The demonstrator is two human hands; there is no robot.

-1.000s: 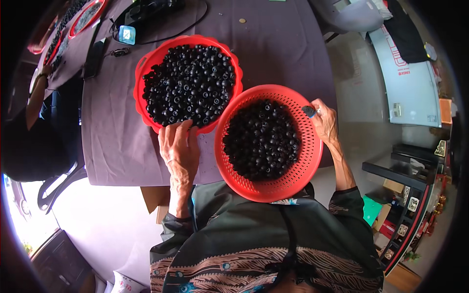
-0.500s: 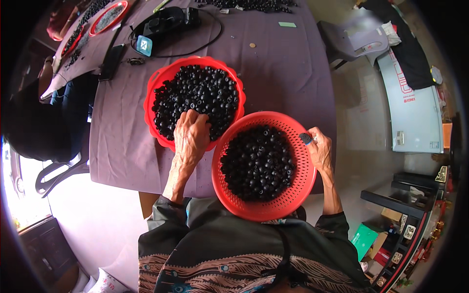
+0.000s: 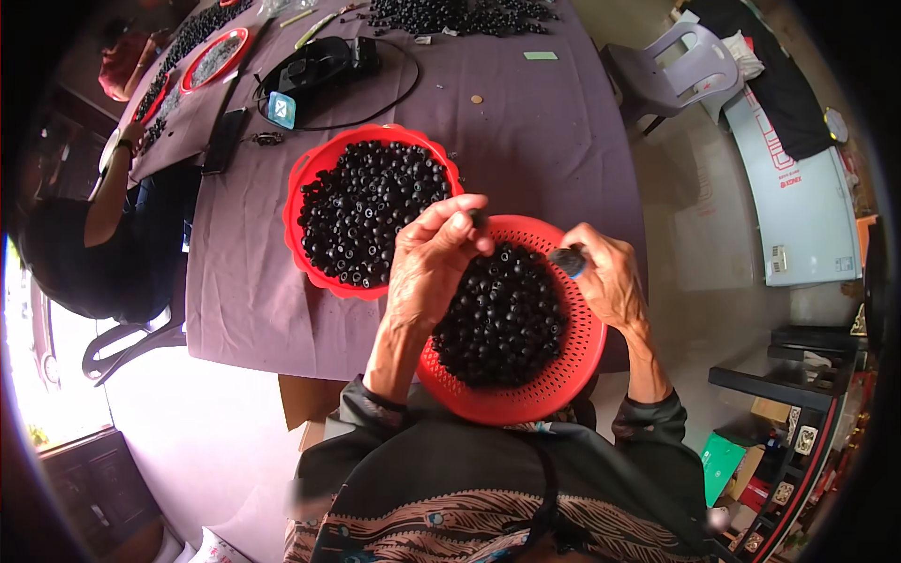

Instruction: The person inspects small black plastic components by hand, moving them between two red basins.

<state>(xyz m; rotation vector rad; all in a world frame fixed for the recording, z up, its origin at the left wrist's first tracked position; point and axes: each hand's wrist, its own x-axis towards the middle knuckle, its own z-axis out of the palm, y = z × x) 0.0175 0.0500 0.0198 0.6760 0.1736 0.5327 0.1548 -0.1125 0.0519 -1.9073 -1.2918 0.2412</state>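
Daylight was even and soft across the purple tablecloth (image 3: pixel 526 122) — no hard shadows. A window (image 3: pixel 38 375) at the lower left was blown out to white glare. Fisheye bending was strong at the rim, with black vignette corners — table edges curved. The centre was sharp; the black beads (image 3: pixel 371 211) showed small specular glints. Slight smear showed on the patterned sleeve at the bottom.

We see 2 round red perforated baskets, both full of small black round pieces. Near basket (image 3: pixel 572 371) sits w/ its 12 o'clock rim at the table edge, rest overhanging twd us. 2nd basket (image 3: pixel 302 188) lies flat on the purple cloth at approx 10 o'clock from it, rims just about touching. One small black piece (image 3: pixel 479 219) is pinched over the near basket's 11 o'clock rim.
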